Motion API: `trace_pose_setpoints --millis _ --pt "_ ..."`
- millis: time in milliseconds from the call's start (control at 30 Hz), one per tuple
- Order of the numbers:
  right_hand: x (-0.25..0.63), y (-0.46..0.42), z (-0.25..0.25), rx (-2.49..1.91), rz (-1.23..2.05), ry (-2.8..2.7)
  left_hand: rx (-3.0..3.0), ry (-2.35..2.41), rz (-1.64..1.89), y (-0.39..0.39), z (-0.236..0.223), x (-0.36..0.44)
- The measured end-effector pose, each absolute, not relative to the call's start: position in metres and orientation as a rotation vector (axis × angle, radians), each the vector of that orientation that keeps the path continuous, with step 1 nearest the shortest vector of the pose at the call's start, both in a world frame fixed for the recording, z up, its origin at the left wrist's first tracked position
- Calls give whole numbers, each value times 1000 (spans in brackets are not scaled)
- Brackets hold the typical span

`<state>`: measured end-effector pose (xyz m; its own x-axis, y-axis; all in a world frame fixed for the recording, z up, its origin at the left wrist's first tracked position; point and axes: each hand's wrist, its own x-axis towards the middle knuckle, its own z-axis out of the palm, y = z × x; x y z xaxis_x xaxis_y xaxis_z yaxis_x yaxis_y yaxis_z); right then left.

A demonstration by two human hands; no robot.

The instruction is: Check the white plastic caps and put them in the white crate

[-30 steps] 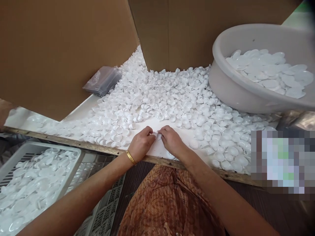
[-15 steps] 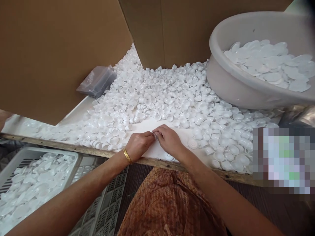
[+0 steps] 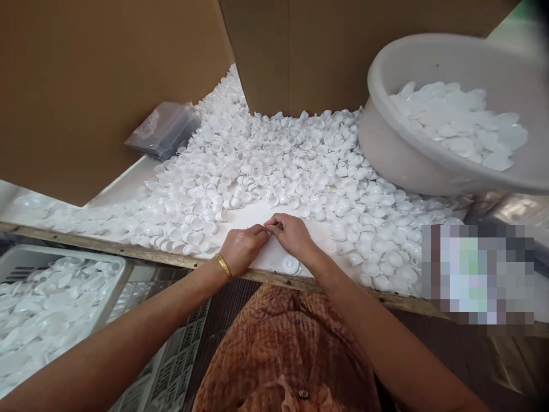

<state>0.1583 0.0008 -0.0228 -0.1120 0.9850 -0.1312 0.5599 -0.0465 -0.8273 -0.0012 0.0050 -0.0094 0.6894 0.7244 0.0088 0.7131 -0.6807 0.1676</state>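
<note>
My left hand (image 3: 242, 248) and my right hand (image 3: 292, 233) meet fingertip to fingertip over a bare patch of the white table top (image 3: 257, 216). Both pinch one small white plastic piece (image 3: 269, 230), mostly hidden by the fingers. A gold bangle (image 3: 223, 266) sits on my left wrist. A large heap of small white plastic cups (image 3: 283, 166) covers the table just beyond my hands. One assembled white piece (image 3: 290, 264) lies by my right wrist near the table's wooden front edge (image 3: 141, 252).
A grey basin (image 3: 412, 154) holding flat white discs (image 3: 458, 123) rests on the heap at the right. Cardboard walls (image 3: 94, 86) stand behind and to the left, with a clear plastic bag (image 3: 160, 130) beside them. A grey crate (image 3: 64, 297) of white pieces stands lower left.
My hands stay together on the small piece, fingers shifting slightly. The view has moved a little, and the assembled piece by my right wrist shows more clearly.
</note>
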Motion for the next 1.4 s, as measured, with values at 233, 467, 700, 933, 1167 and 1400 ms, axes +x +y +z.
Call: trace_pose_setpoints --millis 233,467,700,933,1167,1400 --pt "190 -31 12 -1581 953 -1805 2376 1136 397 4 -8 -22" --pt "167 -49 12 -1491 1165 -1557 1398 1388 624 -10 24 -18" --pt "131 -47 11 -1238 1373 -1252 1223 1404 753 -27 46 -12" --pt "131 -54 8 -1135 1409 -1129 1443 1443 839 -37 52 -9" --pt "119 -55 15 -1185 1396 -1206 1605 1465 829 -46 61 -10" --pt "127 -59 21 -1310 1111 -1730 1783 2082 910 -41 49 -149"
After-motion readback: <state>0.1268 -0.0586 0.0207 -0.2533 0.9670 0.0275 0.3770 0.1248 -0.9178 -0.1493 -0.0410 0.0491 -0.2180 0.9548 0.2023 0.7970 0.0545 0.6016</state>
